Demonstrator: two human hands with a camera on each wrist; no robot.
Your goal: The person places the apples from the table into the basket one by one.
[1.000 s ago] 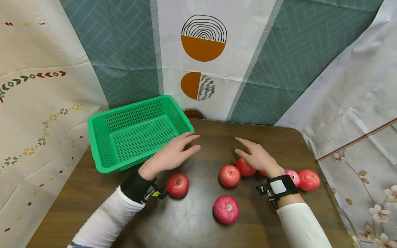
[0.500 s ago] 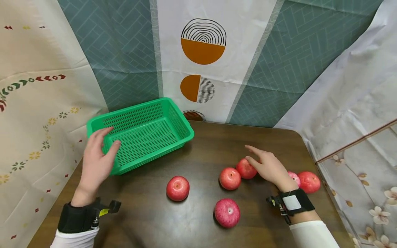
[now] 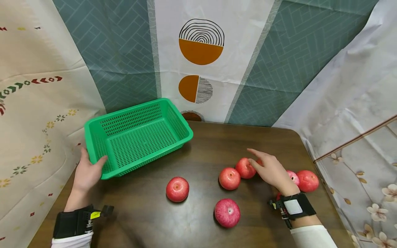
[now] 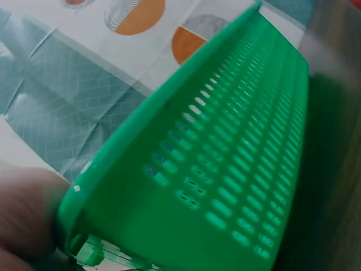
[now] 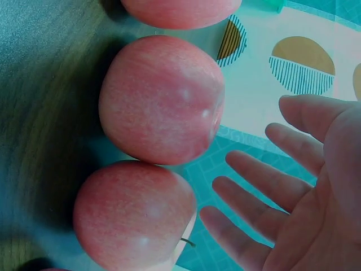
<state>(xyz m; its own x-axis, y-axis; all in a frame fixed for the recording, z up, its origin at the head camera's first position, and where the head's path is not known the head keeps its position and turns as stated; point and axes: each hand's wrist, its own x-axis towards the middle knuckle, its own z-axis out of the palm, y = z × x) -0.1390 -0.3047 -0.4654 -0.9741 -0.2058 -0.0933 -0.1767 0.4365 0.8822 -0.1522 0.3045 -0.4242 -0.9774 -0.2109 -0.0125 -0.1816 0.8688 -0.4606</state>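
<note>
A green plastic basket (image 3: pixel 142 137) with slotted walls stands at the back left of the table. My left hand (image 3: pixel 88 172) grips its near left corner, thumb over the rim and fingers along the outside; in the left wrist view the hand (image 4: pixel 28 217) meets the rim of the basket (image 4: pixel 113 209). To the right, my right hand (image 3: pixel 271 170) hovers over a group of red apples, palm down, fingers spread and holding nothing. The right wrist view has two apples, a larger one (image 5: pixel 161 99) and one with a stem (image 5: pixel 135 214), beside the fingers.
On the table (image 3: pixel 204 151), one apple (image 3: pixel 177 189) lies near the middle and a dark pink, speckled one (image 3: pixel 227 213) closer to me. Another red fruit (image 3: pixel 308 181) sits near the right edge. Patterned cloths (image 3: pixel 257 103) hang behind and at both sides.
My left hand has gone from the basket's right front to its left end and taken hold of the corner. The right hand has shifted slightly right and toward me.
</note>
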